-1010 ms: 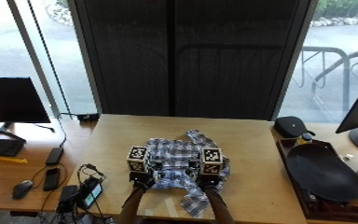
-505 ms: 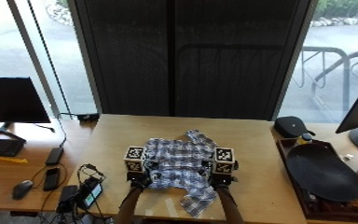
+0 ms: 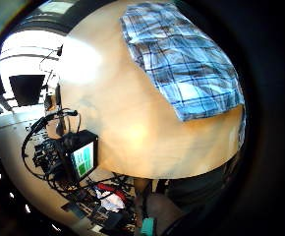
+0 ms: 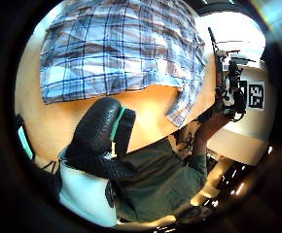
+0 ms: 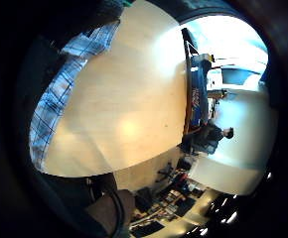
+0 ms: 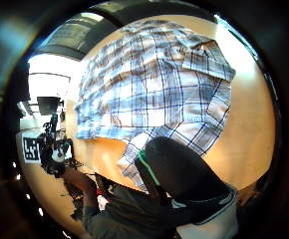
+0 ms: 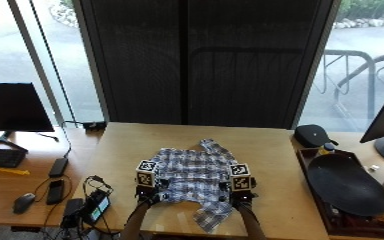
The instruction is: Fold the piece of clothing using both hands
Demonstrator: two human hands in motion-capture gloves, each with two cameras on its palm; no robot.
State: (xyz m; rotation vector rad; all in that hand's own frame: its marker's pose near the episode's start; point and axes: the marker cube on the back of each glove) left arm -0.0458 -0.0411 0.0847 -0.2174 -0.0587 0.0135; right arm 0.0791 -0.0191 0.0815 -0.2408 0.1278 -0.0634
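Neither hand's grip can be read for certain: the left hand [image 7: 147,194] sits at the near left edge of the plaid shirt [image 7: 193,172] and the right hand [image 7: 240,196] at its near right edge, yet the fingers of both are hidden from above. In the left thumb-side palm view a gloved digit hangs over bare wood just beside the cloth's hem, apart from it, and the right thumb-side view shows much the same, so whether either hand pinches fabric cannot be told.

The shirt lies rumpled in the middle of the wooden table [image 7: 278,155], its long axis running near to far, one sleeve or collar end pointing to the far side and a loose tail [image 7: 212,216] reaching toward the near edge between the forearms.

To fold well, the person would likely do best to pinch both near corners level, lift together and carry them evenly toward the far side, keeping the hem taut so no wrinkle is trapped.
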